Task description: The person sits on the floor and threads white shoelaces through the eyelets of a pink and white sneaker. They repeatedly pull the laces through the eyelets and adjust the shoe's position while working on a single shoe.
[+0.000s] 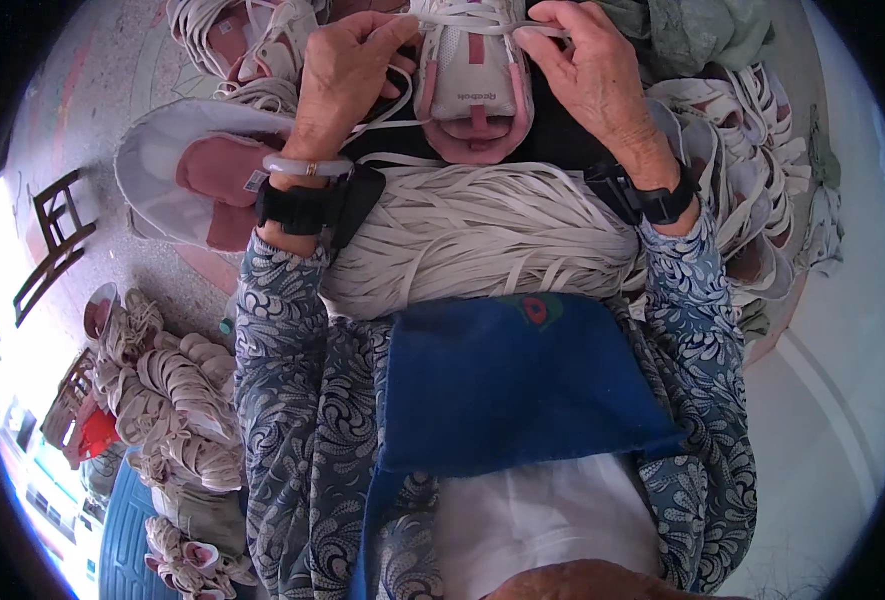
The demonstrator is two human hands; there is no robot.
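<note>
Head view: white lace (462,18) is pinched by left hand (347,65) & right hand (587,70), both closed, over pink-white shoe upper (472,90) w/ grey tongue label, above lace bundle (472,240) on lap.

I saw only two labels: a small white tag (255,180) on the pink shoe upper at left, and a grey printed tongue label (472,97) on the held shoe.

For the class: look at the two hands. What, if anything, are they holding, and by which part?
Both hands hold the white lace across a pink-and-white shoe upper: left hand and right hand each pinch a side.
</note>
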